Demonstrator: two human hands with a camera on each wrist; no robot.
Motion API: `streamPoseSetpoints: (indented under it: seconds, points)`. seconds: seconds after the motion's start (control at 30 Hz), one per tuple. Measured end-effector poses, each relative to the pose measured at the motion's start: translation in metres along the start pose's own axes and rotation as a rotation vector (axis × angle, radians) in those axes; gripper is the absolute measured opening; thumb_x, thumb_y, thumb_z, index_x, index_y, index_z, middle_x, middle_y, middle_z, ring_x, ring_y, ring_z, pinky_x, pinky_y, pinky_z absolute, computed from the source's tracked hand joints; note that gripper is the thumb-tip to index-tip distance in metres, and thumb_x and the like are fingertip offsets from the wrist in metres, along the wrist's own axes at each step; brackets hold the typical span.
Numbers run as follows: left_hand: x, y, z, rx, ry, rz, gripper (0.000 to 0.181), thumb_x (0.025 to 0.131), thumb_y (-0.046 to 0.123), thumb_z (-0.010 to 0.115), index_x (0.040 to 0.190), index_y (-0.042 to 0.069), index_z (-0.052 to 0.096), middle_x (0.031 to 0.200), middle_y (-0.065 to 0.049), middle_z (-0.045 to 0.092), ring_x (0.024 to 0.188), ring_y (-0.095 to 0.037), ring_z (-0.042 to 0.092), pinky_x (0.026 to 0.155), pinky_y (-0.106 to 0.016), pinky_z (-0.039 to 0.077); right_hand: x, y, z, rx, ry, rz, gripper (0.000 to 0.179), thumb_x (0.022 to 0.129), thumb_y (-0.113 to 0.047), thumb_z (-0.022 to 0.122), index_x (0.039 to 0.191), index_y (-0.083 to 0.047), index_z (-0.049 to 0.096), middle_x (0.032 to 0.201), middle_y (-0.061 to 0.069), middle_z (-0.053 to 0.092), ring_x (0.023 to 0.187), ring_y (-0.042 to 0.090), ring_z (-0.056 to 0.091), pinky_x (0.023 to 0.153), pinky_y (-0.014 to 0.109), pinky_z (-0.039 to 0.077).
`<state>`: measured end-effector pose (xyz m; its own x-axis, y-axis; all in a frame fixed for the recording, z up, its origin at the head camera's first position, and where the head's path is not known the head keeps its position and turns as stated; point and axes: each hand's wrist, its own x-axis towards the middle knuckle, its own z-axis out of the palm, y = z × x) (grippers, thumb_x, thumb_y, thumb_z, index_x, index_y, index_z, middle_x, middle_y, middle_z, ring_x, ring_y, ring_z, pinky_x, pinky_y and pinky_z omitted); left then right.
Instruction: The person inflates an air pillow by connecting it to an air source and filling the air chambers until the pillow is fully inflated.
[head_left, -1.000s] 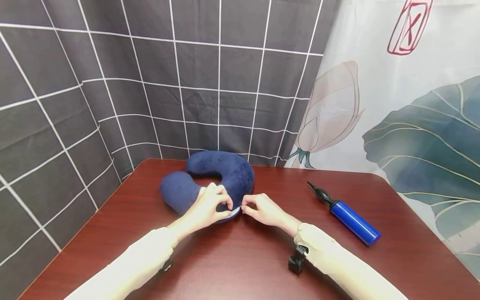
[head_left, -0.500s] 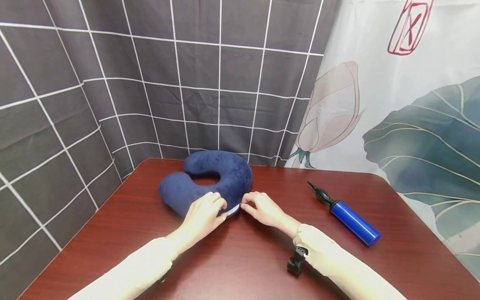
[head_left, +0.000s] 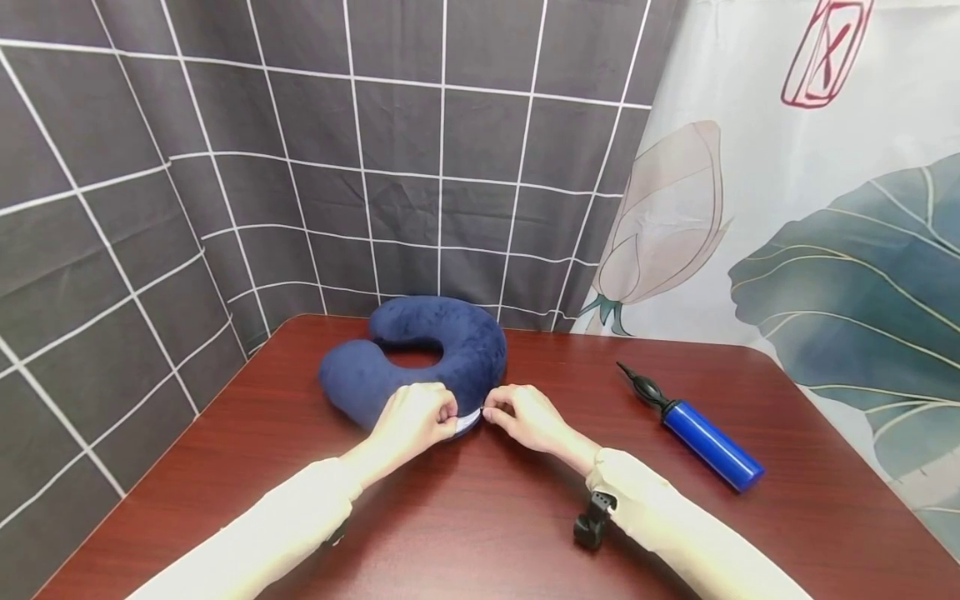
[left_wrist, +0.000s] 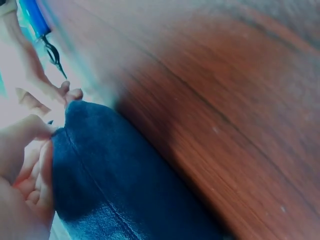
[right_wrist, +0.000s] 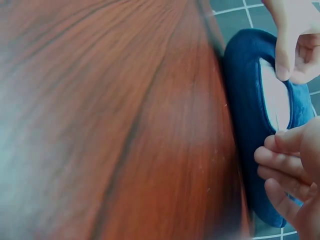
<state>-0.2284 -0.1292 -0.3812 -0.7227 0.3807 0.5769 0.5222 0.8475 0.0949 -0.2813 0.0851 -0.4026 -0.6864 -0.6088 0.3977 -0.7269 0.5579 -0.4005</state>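
Observation:
A dark blue U-shaped neck pillow [head_left: 465,333] lies on the table, its open side to the left. In the right wrist view, a slit in its cover gapes, showing white lining [right_wrist: 274,95] inside. My left hand [head_left: 412,418] pinches the cover's edge between thumb and curled fingers at one side of the slit. At the slit's near end in that view, my right hand [right_wrist: 295,170] pinches the zipper with thumb and forefinger, the other fingers loosely bent. The zipper pull is hidden behind the fingertips. Both hands are close together at the pillow's front right.
A blue hand pump [head_left: 708,442] with a black nozzle lies on the right of the reddish-brown table [head_left: 465,525]. Behind the table hangs a dark grey checked curtain [head_left: 397,208], with a white floral one [head_left: 675,217] at the right.
My left hand's fingers have shifted along the slit's edge and curled in on it, after loosening half a second ago. More white lining shows. My right hand stays nearly in place.

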Motion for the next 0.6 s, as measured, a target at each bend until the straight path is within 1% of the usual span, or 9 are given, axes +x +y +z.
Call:
streamPoseSetpoints:
  seconds: [0.13,0.27,0.4,0.5,0.6]
  points:
    - [0.003,-0.002,-0.001,-0.045,-0.021,-0.013,0.015,0.066,0.015,0.078,0.064,0.021,0.065,0.061,0.012,0.057,0.055,-0.004,0.053,0.053,-0.019,0.041,-0.001,0.0,0.001,-0.005,0.01,-0.03,0.008,0.088,-0.017,0.071,0.081,-0.019,0.067,0.074,-0.01,0.064,0.069,0.002,0.056,0.066,0.02,0.045]
    - [0.003,-0.002,-0.004,-0.092,-0.047,-0.022,0.015,0.066,0.014,0.078,0.063,0.02,0.064,0.059,0.011,0.058,0.055,-0.004,0.053,0.054,-0.018,0.041,-0.002,0.001,0.003,0.06,0.002,-0.106,0.008,0.089,-0.014,0.07,0.081,-0.017,0.067,0.077,-0.007,0.066,0.073,0.005,0.058,0.071,0.024,0.049]
    - [0.002,-0.001,-0.004,-0.101,-0.053,-0.012,0.015,0.067,0.014,0.077,0.063,0.02,0.064,0.059,0.012,0.058,0.055,-0.002,0.053,0.054,-0.017,0.041,-0.001,0.008,0.004,0.12,-0.033,-0.183,0.01,0.09,-0.012,0.069,0.081,-0.015,0.067,0.077,-0.005,0.065,0.076,0.006,0.058,0.074,0.024,0.05]
    - [0.003,0.005,-0.005,-0.088,-0.048,-0.011,0.015,0.067,0.015,0.077,0.064,0.02,0.064,0.06,0.012,0.058,0.056,-0.002,0.053,0.054,-0.018,0.041,0.001,0.015,0.0,0.134,-0.064,-0.194,0.009,0.091,-0.012,0.068,0.083,-0.015,0.068,0.079,-0.006,0.066,0.076,0.006,0.057,0.074,0.023,0.049]
    - [0.008,0.014,-0.008,-0.058,-0.066,-0.039,0.014,0.068,0.017,0.077,0.064,0.021,0.064,0.061,0.012,0.057,0.055,-0.005,0.053,0.052,-0.02,0.041,0.004,0.021,-0.007,0.133,-0.109,-0.179,0.007,0.092,-0.014,0.067,0.085,-0.016,0.068,0.08,-0.006,0.067,0.077,0.006,0.058,0.075,0.026,0.051]
